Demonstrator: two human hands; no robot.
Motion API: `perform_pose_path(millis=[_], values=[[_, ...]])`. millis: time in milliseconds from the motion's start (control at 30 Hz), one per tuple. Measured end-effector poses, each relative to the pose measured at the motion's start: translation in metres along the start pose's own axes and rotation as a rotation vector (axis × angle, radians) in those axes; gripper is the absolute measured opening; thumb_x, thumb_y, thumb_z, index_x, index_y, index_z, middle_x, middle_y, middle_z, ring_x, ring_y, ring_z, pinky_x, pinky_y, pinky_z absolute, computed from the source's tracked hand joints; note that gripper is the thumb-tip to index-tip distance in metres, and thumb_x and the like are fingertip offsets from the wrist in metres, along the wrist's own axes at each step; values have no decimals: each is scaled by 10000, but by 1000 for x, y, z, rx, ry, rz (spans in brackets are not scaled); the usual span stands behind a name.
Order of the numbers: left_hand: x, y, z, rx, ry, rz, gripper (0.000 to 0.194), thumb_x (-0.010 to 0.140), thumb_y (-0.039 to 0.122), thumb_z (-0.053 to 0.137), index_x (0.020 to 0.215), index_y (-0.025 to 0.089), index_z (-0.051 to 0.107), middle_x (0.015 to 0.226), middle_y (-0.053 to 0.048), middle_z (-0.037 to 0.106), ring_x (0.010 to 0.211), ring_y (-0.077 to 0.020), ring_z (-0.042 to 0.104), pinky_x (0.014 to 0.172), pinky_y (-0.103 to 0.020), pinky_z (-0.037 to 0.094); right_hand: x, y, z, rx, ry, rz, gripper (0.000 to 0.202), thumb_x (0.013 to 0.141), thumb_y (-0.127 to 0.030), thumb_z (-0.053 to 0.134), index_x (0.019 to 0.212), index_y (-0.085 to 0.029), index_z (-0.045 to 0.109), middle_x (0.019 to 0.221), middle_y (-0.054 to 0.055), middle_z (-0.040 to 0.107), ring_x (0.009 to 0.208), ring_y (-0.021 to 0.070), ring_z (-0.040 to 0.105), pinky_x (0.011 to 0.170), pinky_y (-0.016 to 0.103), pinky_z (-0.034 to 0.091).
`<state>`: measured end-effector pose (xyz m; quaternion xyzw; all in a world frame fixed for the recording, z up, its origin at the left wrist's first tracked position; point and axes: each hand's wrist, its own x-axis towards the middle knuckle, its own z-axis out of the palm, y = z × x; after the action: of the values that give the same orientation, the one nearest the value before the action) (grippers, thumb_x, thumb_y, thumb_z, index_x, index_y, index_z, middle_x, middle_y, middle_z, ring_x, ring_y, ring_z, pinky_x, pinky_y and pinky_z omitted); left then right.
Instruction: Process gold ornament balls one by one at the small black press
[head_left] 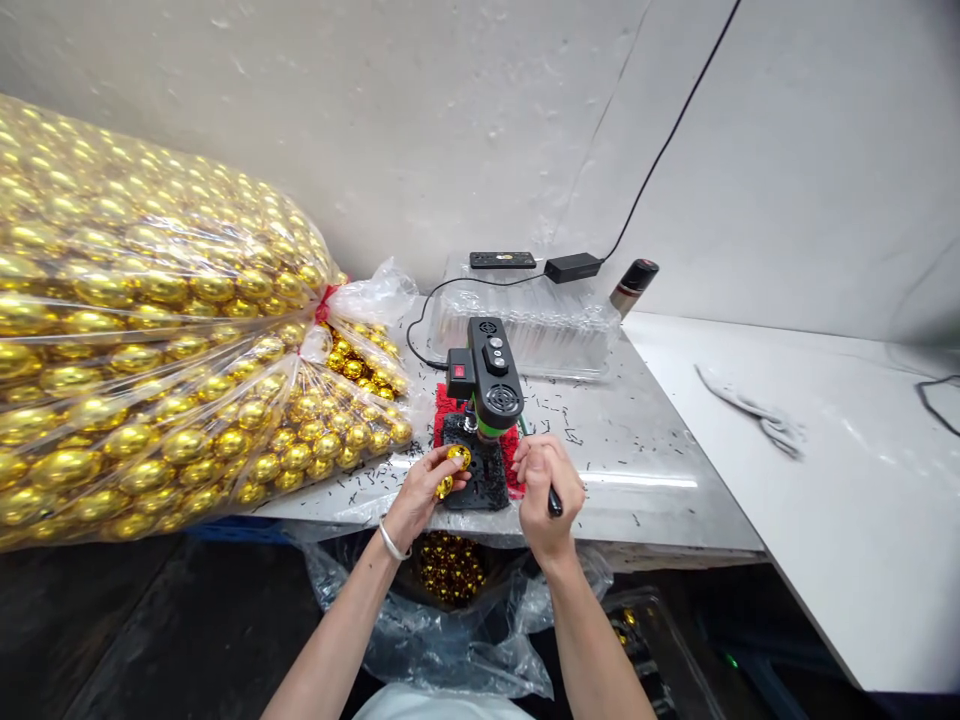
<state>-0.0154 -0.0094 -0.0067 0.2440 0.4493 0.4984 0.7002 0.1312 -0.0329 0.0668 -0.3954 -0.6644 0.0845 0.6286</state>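
Note:
My left hand (427, 490) pinches a shiny gold ball (459, 457) in front of a small black press (495, 375). A second gold ball (444, 487) shows lower down in the same hand. My right hand (550, 490) is closed around the press's lever handle (555, 502), whose black end sticks out below the fist. Beneath the press head lies a black base plate (487, 480) with dark scraps on it, set on a red mat (448, 400). The ball sits near the left side of the press head, apart from it as far as I can see.
Left stands a large clear bag of gold balls (150, 350), tied with a red string (324, 303). Below the table edge, an open plastic bag (442, 640) holds gold balls. Behind the press are a clear plastic tray (555, 335), a phone (502, 260), a power adapter (572, 267) and a can (634, 287).

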Motion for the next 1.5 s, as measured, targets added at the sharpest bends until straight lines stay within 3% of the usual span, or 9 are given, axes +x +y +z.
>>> perform_pose_path(millis=[133, 267, 400, 467, 633, 867, 1133, 1367, 1500], values=[[1, -1, 4, 147, 7, 84, 428, 655, 294, 792, 1010, 126, 623, 807, -27, 684, 601, -125, 663, 560, -223, 541, -1, 1, -1, 0, -13, -9, 283, 905, -99, 379, 650, -201, 446, 663, 7, 503, 692, 139, 531, 618, 285, 408], [7, -7, 7, 373, 31, 150, 445, 696, 285, 744, 1085, 115, 610, 796, -30, 686, 595, -124, 654, 570, -233, 532, -1, 1, -2, -4, -35, -14, 277, 903, -96, 378, 656, -200, 447, 663, 7, 499, 690, 138, 529, 614, 282, 410], [12, -9, 7, 594, -5, 200, 433, 763, 275, 647, 1156, 100, 601, 977, -100, 698, 626, -138, 664, 628, -281, 547, -1, 0, -3, -21, -41, -25, 282, 903, -93, 380, 650, -200, 441, 662, 7, 499, 692, 136, 527, 617, 278, 412], [14, -7, 7, 719, -3, 256, 431, 758, 263, 639, 1160, 108, 614, 1070, -125, 686, 711, -170, 680, 705, -318, 550, -1, 0, -3, -23, -43, -19, 286, 905, -97, 377, 647, -201, 443, 661, 8, 500, 689, 136, 527, 615, 278, 414], [12, -1, 13, 961, 53, 374, 390, 742, 249, 660, 1121, 158, 667, 1072, -112, 711, 957, -249, 659, 895, -351, 477, -1, -1, -4, -26, -58, -17, 282, 903, -95, 380, 651, -199, 453, 671, 12, 508, 691, 135, 524, 611, 278, 418], [5, 6, 27, 1055, 114, 274, 412, 706, 247, 725, 1117, 237, 691, 924, -69, 748, 914, -276, 669, 849, -335, 456, -2, 1, -5, -26, -64, -28, 275, 898, -89, 384, 658, -201, 457, 671, 12, 505, 702, 141, 529, 616, 283, 418], [7, 8, 20, 1189, 80, 356, 364, 710, 289, 748, 1069, 231, 722, 1060, -99, 721, 945, -287, 665, 857, -332, 458, -6, 2, -5, -30, -70, -15, 283, 900, -100, 376, 648, -204, 451, 668, 17, 514, 703, 146, 539, 617, 295, 423], [7, 7, 17, 1088, 73, 350, 338, 668, 280, 780, 1003, 254, 741, 1114, -74, 714, 973, -288, 651, 889, -338, 447, -32, 29, 2, -18, -74, -116, 250, 906, -133, 352, 694, -199, 465, 726, 29, 518, 692, 143, 522, 604, 302, 441], [8, 7, 17, 1041, 76, 332, 330, 653, 283, 789, 979, 252, 746, 1119, -76, 712, 1018, -305, 634, 906, -348, 435, -40, 42, 10, -16, -2, -179, 266, 930, -184, 332, 699, -203, 464, 729, 18, 519, 677, 143, 537, 655, 339, 457]])
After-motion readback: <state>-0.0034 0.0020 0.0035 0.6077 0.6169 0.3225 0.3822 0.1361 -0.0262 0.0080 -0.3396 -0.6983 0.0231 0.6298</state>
